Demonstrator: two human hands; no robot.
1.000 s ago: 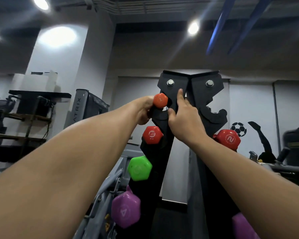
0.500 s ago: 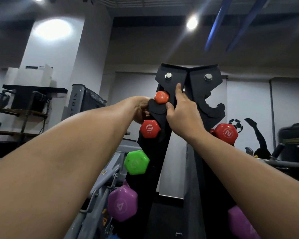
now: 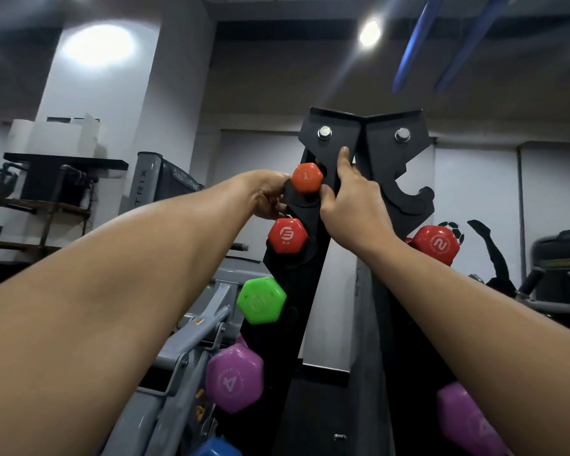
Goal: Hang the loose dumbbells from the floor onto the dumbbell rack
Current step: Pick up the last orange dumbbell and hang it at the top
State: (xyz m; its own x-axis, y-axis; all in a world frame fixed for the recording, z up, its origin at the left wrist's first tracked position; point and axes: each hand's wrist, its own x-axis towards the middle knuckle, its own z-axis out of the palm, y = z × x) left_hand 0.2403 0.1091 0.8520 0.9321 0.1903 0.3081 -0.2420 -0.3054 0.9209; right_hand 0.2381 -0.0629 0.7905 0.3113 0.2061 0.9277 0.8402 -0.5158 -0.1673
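Note:
The black dumbbell rack (image 3: 343, 139) rises in front of me. An orange dumbbell marked 1 (image 3: 306, 178) sits at its top left hook. My left hand (image 3: 266, 196) reaches behind that head and grips the dumbbell by its handle, with the fingers partly hidden. My right hand (image 3: 352, 205) holds the rack's upright plate: the index finger points up along it and the thumb lies beside the orange head. Below hang a red dumbbell marked 3 (image 3: 287, 235), a green one (image 3: 261, 300) and a purple one marked 4 (image 3: 235, 379).
On the rack's right side an empty hook (image 3: 408, 199) sits above a red dumbbell marked 2 (image 3: 436, 245) and a purple dumbbell (image 3: 468, 419). A blue dumbbell (image 3: 216, 448) shows at the bottom. Grey gym machines (image 3: 185, 350) stand to the left and right.
The orange dumbbell has sunk a little lower into the top left hook. Both hands stay where they were on the dumbbell and the rack.

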